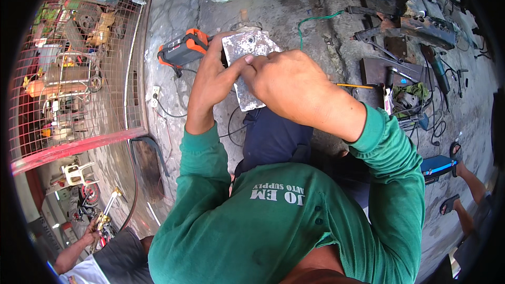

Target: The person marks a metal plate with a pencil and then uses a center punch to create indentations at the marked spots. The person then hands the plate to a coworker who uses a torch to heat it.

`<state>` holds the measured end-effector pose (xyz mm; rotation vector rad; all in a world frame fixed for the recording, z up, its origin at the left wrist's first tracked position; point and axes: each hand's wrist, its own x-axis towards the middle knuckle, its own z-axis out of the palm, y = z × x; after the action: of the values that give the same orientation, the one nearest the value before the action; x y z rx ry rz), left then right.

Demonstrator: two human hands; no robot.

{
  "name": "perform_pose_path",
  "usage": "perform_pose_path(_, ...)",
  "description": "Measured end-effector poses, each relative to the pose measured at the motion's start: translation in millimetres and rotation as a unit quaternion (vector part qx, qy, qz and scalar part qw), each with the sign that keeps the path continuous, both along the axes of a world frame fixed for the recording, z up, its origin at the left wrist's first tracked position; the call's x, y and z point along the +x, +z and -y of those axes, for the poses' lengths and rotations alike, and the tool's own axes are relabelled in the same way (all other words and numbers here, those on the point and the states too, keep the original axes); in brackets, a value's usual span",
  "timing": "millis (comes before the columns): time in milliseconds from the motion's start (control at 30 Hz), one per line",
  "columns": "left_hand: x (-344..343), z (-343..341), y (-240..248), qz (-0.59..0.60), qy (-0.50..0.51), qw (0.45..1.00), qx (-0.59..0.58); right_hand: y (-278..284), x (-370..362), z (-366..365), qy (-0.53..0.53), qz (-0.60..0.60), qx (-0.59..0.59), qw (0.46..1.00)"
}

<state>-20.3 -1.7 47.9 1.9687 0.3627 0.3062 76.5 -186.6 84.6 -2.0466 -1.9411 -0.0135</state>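
A flat metal plate (243, 47) with flaking white and grey coating and a round hole near its far end is held up in front of me. My left hand (211, 81) grips its left edge, thumb across the face and the other fingers hidden behind. Over the plate's right side lies my right hand (288, 80), curled into a fist with its knuckles up. Whatever sits inside those fingers is hidden. The two hands meet at the left thumb tip. Behind the plate's far end, a rusty metal piece (247, 25) shows in part.
Left of the plate stands a black and orange machine (181, 51). A red mesh fence (79, 148) lines the left side. Rightward lie a green cable (321, 17), a thin yellow stick (355, 85), a dark metal box (373, 71), an angle grinder (435, 67) and rusty parts. Other people are at both lower sides.
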Motion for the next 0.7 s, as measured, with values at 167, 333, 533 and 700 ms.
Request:
perform_pose_path(167, 1, -1, 1, 0.014, -0.012, 1.0, 0.006, -7, 11, 4, 0.04, -0.033, 0.127, 0.99)
perform_pose_path(333, 3, 1, -2, 0.011, 0.009, 0.999, 0.03, -6, 6, 1, -0.002, -0.017, 0.038, 0.999)
perform_pose_path(533, -1, -8, -7, 0.016, -0.012, 1.0, 0.003, -3, 20, 4, 0.08, -0.111, 0.149, 0.979)
perform_pose_path(700, 0, 0, 3, -0.006, 0.005, 1.0, -0.011, -6, 47, 17, 0.02, -0.298, 0.18, 0.937)
